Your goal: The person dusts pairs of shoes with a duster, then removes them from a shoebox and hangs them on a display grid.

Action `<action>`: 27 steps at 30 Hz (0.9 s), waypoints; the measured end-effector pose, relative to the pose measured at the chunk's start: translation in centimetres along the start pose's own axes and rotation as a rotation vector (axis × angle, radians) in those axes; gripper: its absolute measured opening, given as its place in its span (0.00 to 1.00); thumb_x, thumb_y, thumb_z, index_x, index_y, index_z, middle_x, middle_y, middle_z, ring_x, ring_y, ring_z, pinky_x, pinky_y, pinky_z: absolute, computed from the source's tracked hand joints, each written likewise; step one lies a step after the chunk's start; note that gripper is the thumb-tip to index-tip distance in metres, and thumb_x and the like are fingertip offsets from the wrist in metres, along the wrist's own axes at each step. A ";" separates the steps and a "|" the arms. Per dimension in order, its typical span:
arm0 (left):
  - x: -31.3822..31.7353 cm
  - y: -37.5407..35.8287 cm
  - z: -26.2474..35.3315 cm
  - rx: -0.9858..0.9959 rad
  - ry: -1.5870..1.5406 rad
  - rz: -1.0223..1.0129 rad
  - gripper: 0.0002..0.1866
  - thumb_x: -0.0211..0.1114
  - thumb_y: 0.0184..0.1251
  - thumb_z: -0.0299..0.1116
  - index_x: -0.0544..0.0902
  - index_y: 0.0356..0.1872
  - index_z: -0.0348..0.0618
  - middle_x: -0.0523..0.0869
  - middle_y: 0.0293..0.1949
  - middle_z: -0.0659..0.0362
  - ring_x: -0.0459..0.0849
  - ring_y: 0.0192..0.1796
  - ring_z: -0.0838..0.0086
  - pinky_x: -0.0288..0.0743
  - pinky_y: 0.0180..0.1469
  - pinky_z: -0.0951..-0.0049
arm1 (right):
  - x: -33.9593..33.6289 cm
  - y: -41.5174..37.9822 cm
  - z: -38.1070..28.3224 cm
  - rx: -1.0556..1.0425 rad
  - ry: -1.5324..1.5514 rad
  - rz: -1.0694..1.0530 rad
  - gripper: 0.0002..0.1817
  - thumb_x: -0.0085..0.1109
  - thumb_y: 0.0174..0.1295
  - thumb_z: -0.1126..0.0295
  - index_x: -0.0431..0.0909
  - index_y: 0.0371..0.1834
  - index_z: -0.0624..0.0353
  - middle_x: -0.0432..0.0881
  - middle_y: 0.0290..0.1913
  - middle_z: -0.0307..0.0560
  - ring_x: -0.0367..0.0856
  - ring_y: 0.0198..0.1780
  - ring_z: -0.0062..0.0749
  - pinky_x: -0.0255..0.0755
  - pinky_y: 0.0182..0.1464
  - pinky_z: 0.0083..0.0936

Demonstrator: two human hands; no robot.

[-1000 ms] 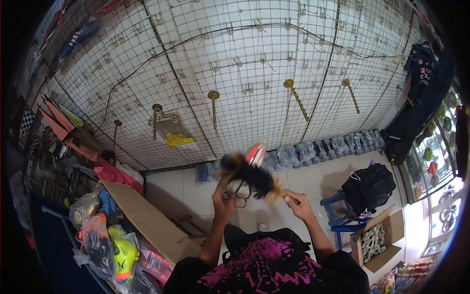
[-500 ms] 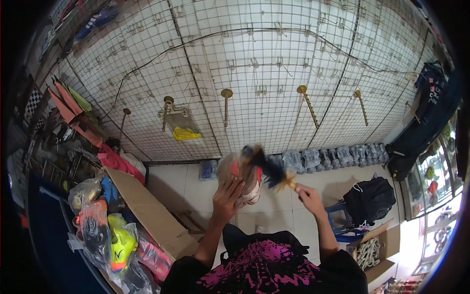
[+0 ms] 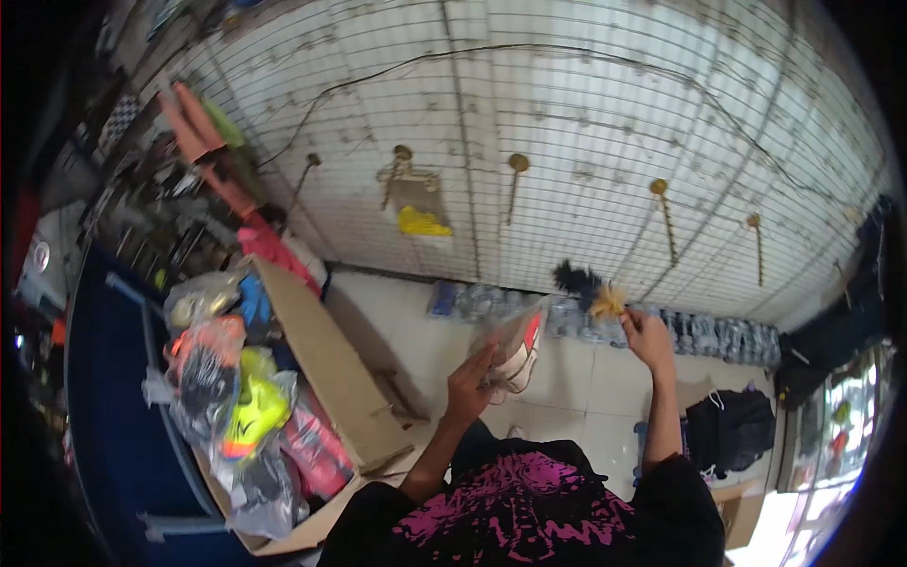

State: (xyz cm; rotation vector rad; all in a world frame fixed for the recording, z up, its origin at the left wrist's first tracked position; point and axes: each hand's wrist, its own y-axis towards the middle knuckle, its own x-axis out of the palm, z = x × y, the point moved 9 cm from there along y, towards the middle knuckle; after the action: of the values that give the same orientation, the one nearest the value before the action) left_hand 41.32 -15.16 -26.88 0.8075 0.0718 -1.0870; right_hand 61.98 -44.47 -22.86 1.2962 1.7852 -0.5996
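Note:
My left hand point(image 3: 470, 382) is closed on a white-and-red shoe in a clear plastic bag point(image 3: 518, 361), held in front of my body with the fingers along its left side. A feather duster point(image 3: 607, 300) is gripped by its handle in my right hand point(image 3: 648, 338). Its dark feathers point up and left, with a tan tuft near the handle. The feathers are apart from the bagged shoe, above and to its right.
A cardboard box point(image 3: 321, 364) of bagged shoes stands at my left. Several plastic-wrapped dumbbells point(image 3: 723, 335) line the floor along the wall. A wire grid point(image 3: 567, 123) with hooks covers that wall. A black bag point(image 3: 729, 430) rests on the right.
The feather duster has moved off the shoe, up and away to the right. The bagged shoe is now tilted to the right, and the view has turned.

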 end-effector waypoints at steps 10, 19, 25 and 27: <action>2.3 -9.6 -8.4 -0.399 0.089 -0.108 0.28 0.66 0.56 0.22 0.76 0.62 0.33 0.87 0.51 0.42 0.87 0.51 0.46 0.81 0.51 0.54 | 14.6 -10.4 -38.0 -1.199 0.694 -0.768 0.25 0.55 0.72 0.60 0.72 0.73 0.42 0.84 0.52 0.50 0.83 0.50 0.45 0.77 0.52 0.38; 4.0 -9.2 -10.7 -0.309 0.172 -0.292 0.29 0.68 0.59 0.27 0.73 0.64 0.35 0.87 0.48 0.42 0.87 0.48 0.45 0.81 0.48 0.53 | 25.4 -20.9 -43.6 -1.591 0.224 -0.745 0.25 0.59 0.64 0.58 0.77 0.64 0.51 0.80 0.44 0.56 0.84 0.45 0.53 0.78 0.46 0.48; 3.8 -8.8 -11.5 -0.210 0.216 -0.296 0.31 0.69 0.61 0.31 0.71 0.65 0.36 0.87 0.46 0.42 0.87 0.46 0.44 0.80 0.46 0.52 | 21.4 -17.7 -42.1 -1.532 0.246 -0.625 0.41 0.63 0.62 0.51 0.62 0.77 0.50 0.69 0.67 0.59 0.74 0.63 0.57 0.66 0.63 0.51; 3.5 -8.6 -11.7 -0.167 0.224 -0.300 0.31 0.69 0.62 0.32 0.70 0.66 0.37 0.87 0.45 0.42 0.87 0.45 0.44 0.80 0.46 0.52 | 19.1 -15.2 -39.4 -1.483 0.307 -0.536 0.43 0.63 0.63 0.48 0.59 0.79 0.50 0.67 0.70 0.61 0.69 0.68 0.58 0.60 0.68 0.50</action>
State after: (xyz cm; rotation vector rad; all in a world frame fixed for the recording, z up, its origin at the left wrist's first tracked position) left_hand 39.88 -12.44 -41.49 0.7797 0.4789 -1.2491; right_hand 31.98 -9.37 -18.76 -0.1352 2.0356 0.6788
